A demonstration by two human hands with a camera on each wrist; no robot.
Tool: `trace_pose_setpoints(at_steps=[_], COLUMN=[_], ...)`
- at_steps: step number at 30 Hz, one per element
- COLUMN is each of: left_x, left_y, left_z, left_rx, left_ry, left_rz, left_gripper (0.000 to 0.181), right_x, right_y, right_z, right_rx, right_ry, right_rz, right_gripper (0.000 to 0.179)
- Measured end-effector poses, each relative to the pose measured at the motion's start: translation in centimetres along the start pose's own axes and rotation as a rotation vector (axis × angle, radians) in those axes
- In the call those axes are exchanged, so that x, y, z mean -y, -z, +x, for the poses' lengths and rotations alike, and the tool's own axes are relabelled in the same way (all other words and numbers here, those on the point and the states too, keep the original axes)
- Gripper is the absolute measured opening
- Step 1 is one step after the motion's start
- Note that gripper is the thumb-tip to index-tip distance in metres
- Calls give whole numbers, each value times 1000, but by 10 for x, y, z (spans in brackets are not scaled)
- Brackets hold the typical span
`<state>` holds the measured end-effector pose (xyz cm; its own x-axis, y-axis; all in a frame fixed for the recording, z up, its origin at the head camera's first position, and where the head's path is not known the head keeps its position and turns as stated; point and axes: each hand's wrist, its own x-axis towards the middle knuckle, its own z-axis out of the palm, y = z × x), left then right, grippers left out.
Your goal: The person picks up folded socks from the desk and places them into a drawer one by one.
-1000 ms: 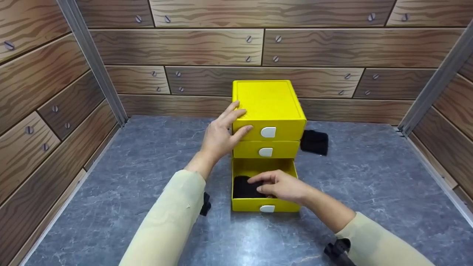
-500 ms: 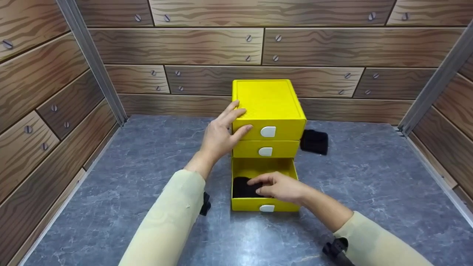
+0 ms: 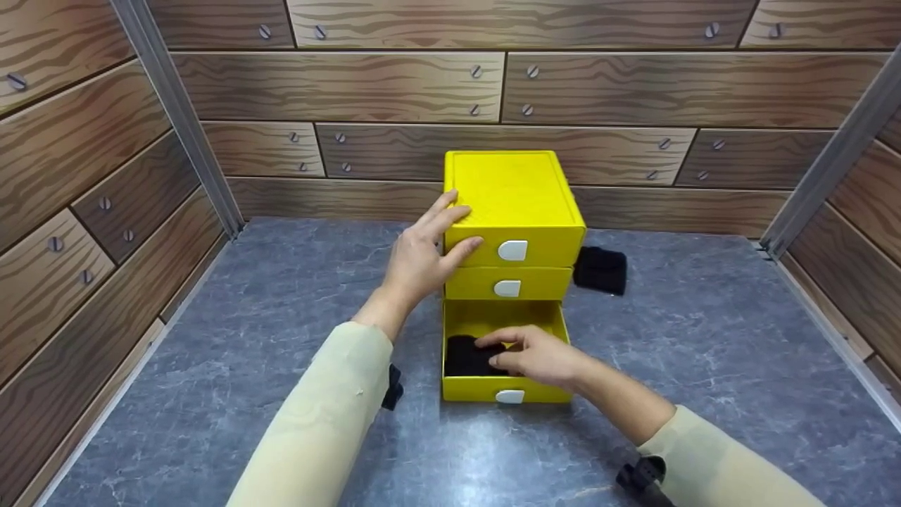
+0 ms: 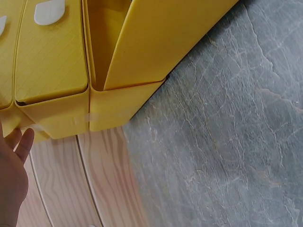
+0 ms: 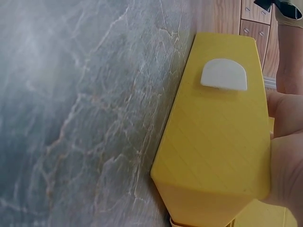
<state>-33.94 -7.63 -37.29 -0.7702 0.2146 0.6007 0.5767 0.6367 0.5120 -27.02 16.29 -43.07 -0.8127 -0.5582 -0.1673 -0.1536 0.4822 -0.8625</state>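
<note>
A yellow drawer unit (image 3: 517, 186) with white tabs stands upright on the table, its bottom drawer (image 3: 503, 389) pulled out. My left hand (image 3: 422, 257) rests on the unit's upper left corner, fingertips on the top and thumb at the front face; the left wrist view catches part of that hand (image 4: 12, 175) beside the unit. Over the bottom drawer reaches my right hand (image 3: 538, 358), its index finger and thumb apart at a black folded cloth-like piece (image 3: 464, 355) lying inside. The other right fingers are mostly hidden. The right wrist view shows the drawer front (image 5: 213, 137) close up.
Another flat black piece, like a small pouch (image 3: 600, 270), lies on the grey marbled table (image 3: 295, 282) right of the unit. The upper two drawers, one being the middle drawer (image 3: 468, 285), are closed. Wood-patterned walls (image 3: 366, 88) enclose the table.
Both hands stay nearly where they were. The whole head view shifts only slightly; the drawer and the black pieces have not visibly moved.
</note>
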Motion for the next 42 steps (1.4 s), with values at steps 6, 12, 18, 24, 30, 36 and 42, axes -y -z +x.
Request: trace_pose_setpoints(at_steps=[6,12,18,24,30,36,42], left_x=[0,-1,-1,2,2,1,1], left_y=[-1,0,1,0,0,1,1], left_z=[1,1,2,1,0,-1,-1], left_rx=[-3,-1,7,0,-7,0,5], left_ry=[-4,-9,-9,-16,-19,-11,-13], left_rz=[9,7,6,5,6,1,-3], left_gripper=[56,56,56,55,55,56,56], right_x=[3,3,3,1,7,15,15], right_y=[0,1,0,1,9,36,89], right_z=[-3,-3,-1,-2,-12,-39,-75], right_rx=[-64,-111,-65,-46,-30,11,-32], right_ry=[-23,-65,-21,-2,-6,77,144], right_rz=[1,65,47,46,40,80,141], right_gripper=[37,42,47,48,51,50,46])
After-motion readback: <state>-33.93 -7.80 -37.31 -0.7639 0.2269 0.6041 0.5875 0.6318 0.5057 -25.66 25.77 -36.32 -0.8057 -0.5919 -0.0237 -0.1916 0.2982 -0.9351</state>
